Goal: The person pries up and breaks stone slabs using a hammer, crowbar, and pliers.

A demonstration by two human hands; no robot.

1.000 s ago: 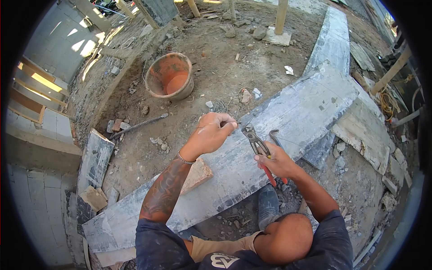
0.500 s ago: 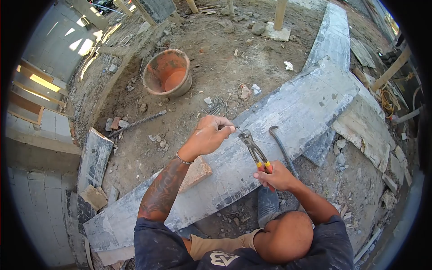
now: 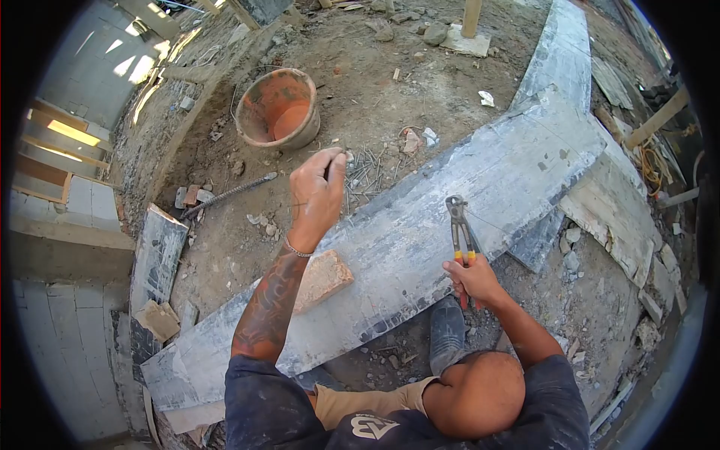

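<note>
My left hand (image 3: 316,193) is raised above the dirt beside a long grey plank (image 3: 420,225), its fingers pinched on a thin wire or nail (image 3: 332,161). My right hand (image 3: 471,279) grips the red-and-yellow handles of a pair of pincers (image 3: 459,225), whose jaws rest on the plank's top face. A scatter of loose nails (image 3: 367,174) lies on the ground just past my left hand. A piece of brick (image 3: 322,277) sits against the plank's near edge below my left forearm.
An orange bucket (image 3: 277,109) stands on the dirt at upper left. A ribbed steel bar (image 3: 225,195) lies left of the nails. More planks and rubble lie to the right, and a concrete wall drops off at left. My boot (image 3: 448,334) stands below the plank.
My left hand lifted off the plank and moved up and left, away from the pincers. My right hand swung the pincers upright and shifted slightly right. The curved hook tool is out of sight.
</note>
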